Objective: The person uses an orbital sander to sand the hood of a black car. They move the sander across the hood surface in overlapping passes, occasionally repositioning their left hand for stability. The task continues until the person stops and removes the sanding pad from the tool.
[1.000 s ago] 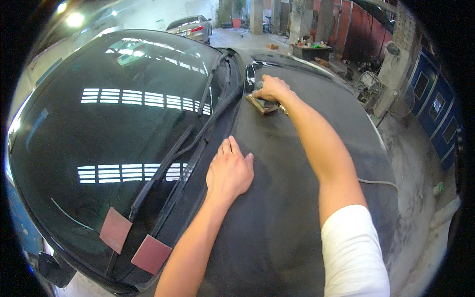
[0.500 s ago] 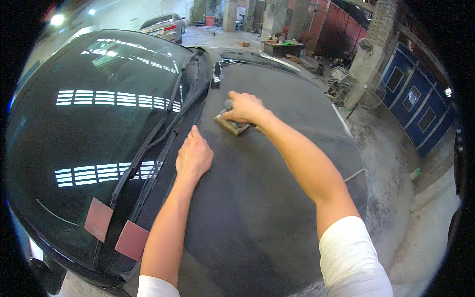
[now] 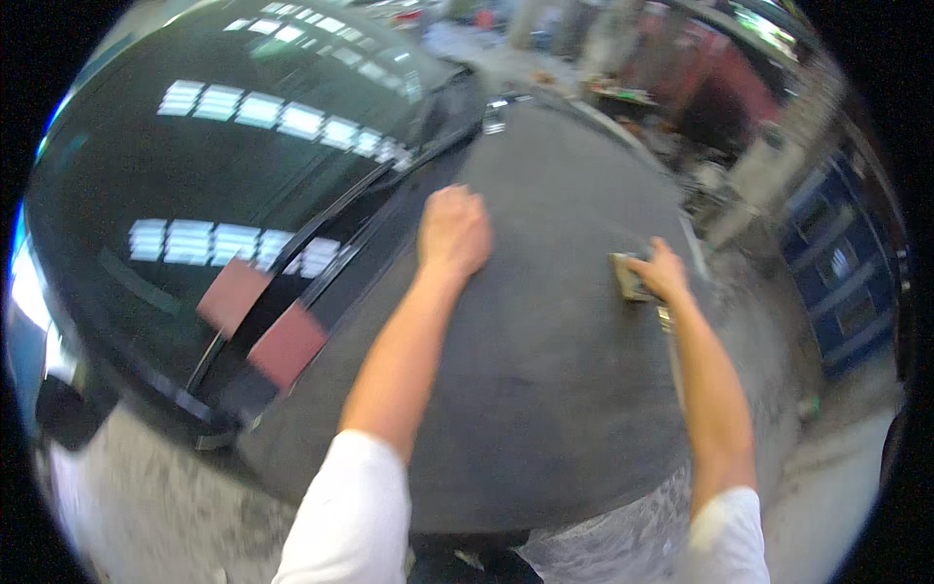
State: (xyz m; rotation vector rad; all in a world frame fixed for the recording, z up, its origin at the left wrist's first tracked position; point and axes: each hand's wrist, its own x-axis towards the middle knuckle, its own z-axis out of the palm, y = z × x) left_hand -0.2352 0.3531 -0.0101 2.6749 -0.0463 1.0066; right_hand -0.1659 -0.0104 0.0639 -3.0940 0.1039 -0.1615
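The sander point(image 3: 623, 277), grasped by the right hand point(image 3: 664, 273) on the hood point(image 3: 545, 389) near its front edge, should be pressed flat and evenly, while whether the blurred left hand point(image 3: 455, 232), nearer the windshield point(image 3: 224, 175), is clenched cannot be told

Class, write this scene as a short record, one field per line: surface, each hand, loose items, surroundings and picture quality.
Surface: dull dark car hood
Left hand: on the hood's windshield side, holding nothing visible; finger pose too blurred to tell
Right hand: gripping a square-based tool over the hood's right part
Loose items: two reddish square sheets, side by side near the base of the windshield
Surroundings: blue panels at far right
Picture quality: blurred
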